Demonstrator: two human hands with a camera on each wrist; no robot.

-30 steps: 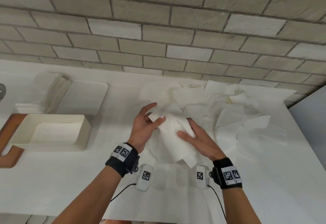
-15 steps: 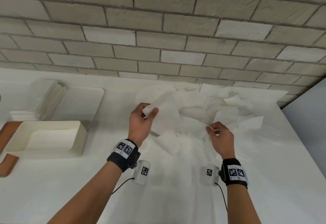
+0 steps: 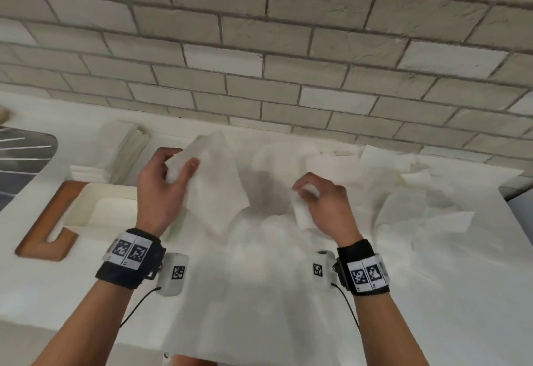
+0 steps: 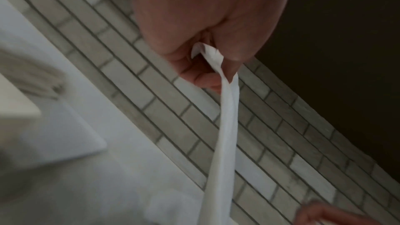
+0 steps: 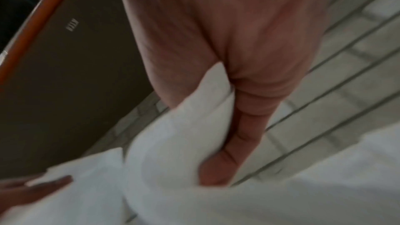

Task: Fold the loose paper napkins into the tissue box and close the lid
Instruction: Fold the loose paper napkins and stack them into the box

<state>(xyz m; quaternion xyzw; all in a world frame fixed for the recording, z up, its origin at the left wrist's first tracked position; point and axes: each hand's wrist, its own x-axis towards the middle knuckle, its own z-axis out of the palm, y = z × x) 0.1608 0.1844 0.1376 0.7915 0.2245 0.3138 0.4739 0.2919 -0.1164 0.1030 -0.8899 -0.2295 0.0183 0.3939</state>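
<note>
Both hands hold one white paper napkin [image 3: 219, 184] above the counter. My left hand [image 3: 161, 187] pinches its upper left corner between thumb and fingers; the left wrist view shows the napkin [image 4: 225, 126] edge-on running from the pinch. My right hand [image 3: 326, 207] grips the napkin's other end [image 5: 179, 136] in curled fingers. The open cream tissue box [image 3: 83, 207] stands at the left, partly behind my left hand, with napkins inside. A heap of loose napkins [image 3: 403, 192] lies on the counter to the right.
A stack of folded napkins [image 3: 121, 152] lies behind the box. A wooden lid piece [image 3: 43, 236] lies in front of and left of the box. A brick wall [image 3: 259, 48] backs the white counter [image 3: 259, 322]. A dark sink [image 3: 23, 158] shows at far left.
Both hands lifted the napkin off the heap and drew apart. Since half a second ago they have carried it a little leftward and higher, with the right hand gathering its end.
</note>
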